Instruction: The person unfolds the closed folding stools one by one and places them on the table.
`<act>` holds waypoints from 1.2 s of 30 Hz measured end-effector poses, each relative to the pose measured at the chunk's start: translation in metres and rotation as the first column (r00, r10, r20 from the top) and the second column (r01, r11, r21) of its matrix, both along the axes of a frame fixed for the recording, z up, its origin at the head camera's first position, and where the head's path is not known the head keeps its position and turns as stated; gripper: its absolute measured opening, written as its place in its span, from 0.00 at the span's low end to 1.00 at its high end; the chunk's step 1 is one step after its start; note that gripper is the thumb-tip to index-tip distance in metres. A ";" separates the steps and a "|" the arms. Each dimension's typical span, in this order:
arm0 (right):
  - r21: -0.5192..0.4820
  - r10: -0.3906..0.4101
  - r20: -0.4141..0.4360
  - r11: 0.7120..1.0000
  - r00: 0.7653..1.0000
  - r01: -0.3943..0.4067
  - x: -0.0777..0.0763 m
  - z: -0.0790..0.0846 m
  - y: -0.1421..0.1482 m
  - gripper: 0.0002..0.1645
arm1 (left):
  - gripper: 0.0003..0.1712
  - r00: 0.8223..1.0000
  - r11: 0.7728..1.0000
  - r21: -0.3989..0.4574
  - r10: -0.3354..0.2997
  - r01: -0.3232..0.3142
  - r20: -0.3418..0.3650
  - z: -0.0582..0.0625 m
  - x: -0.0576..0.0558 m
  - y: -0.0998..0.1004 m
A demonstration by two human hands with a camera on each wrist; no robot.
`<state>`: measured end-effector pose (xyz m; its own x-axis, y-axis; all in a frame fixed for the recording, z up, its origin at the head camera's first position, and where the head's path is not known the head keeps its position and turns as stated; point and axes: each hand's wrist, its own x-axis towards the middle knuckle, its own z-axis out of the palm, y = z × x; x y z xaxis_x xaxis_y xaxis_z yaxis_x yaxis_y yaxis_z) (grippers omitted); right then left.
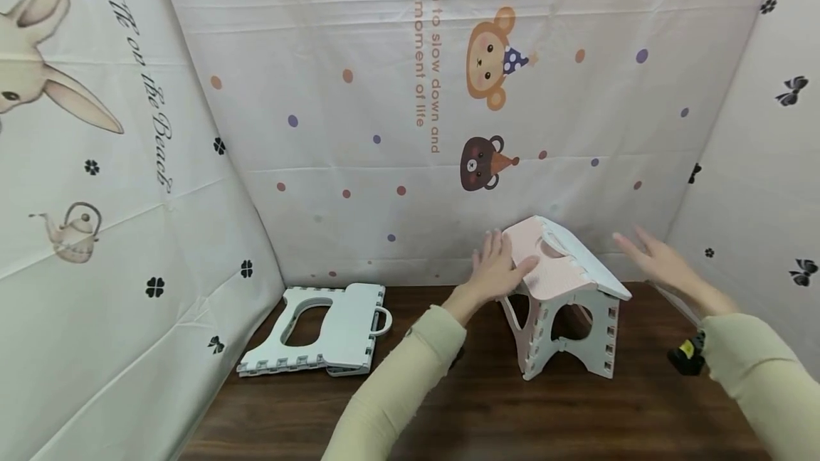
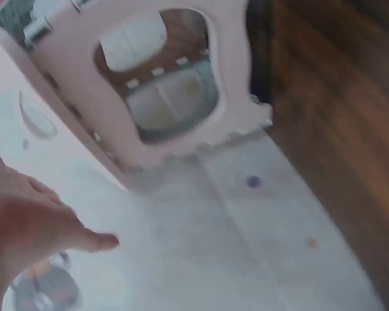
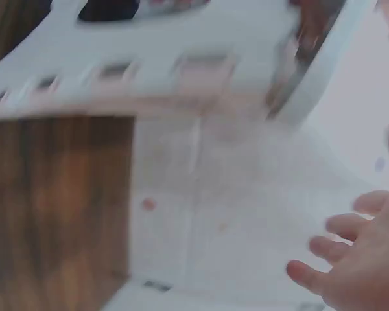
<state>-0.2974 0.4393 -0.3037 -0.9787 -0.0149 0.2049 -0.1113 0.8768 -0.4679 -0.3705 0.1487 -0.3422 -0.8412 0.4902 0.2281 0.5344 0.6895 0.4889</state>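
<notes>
A pink and white folding step stool (image 1: 566, 276) stands on its legs at the right, its top bent up in the middle like a roof. Beside its pink half is my left hand (image 1: 496, 272), fingers straight; the left wrist view shows the thumb apart from the stool. Off to the stool's right, my right hand (image 1: 666, 269) hovers with fingers spread, touching nothing. The right wrist view has the stool's white leg panel (image 3: 162, 42) at the top, away from the fingertips. Both wrist views are blurred.
A second folding stool (image 1: 349, 326), white and folded flat with a loop handle, lies at the left of the dark wooden table (image 1: 500, 418). Printed cloth (image 1: 359, 183) hangs behind and at both sides. A small black and yellow object (image 1: 687, 353) is by the right sleeve.
</notes>
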 end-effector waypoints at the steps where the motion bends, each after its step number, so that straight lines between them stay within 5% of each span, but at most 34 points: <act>1: -0.028 0.010 -0.012 1.000 1.000 -0.011 -0.003 0.003 -0.009 0.46 | 0.52 1.000 1.000 -0.021 -0.002 0.002 -0.005 0.004 0.001 0.007; 6: -0.057 0.110 -0.046 0.992 0.993 -0.113 -0.021 0.002 -0.048 0.42 | 0.54 1.000 0.997 -0.073 0.012 -0.010 0.023 0.009 0.008 0.036; 12: -0.143 0.199 0.088 0.972 0.976 -0.186 -0.026 -0.016 -0.060 0.40 | 0.55 0.996 0.992 -0.114 0.063 -0.056 0.062 -0.001 0.008 0.046; 17: -0.229 0.209 0.179 0.959 0.961 -0.166 -0.025 -0.018 -0.058 0.43 | 0.56 0.997 0.994 -0.100 0.053 -0.047 0.059 -0.005 0.006 0.048; 31: -0.160 0.189 0.147 0.973 0.971 -0.165 -0.026 -0.016 -0.053 0.38 | 0.55 0.997 0.993 -0.116 0.018 -0.010 0.068 0.002 0.001 0.046; 36: 0.025 0.139 0.128 0.989 0.982 -0.144 -0.027 -0.015 -0.057 0.37 | 0.58 0.997 0.990 -0.139 0.023 -0.012 0.077 0.005 0.000 0.045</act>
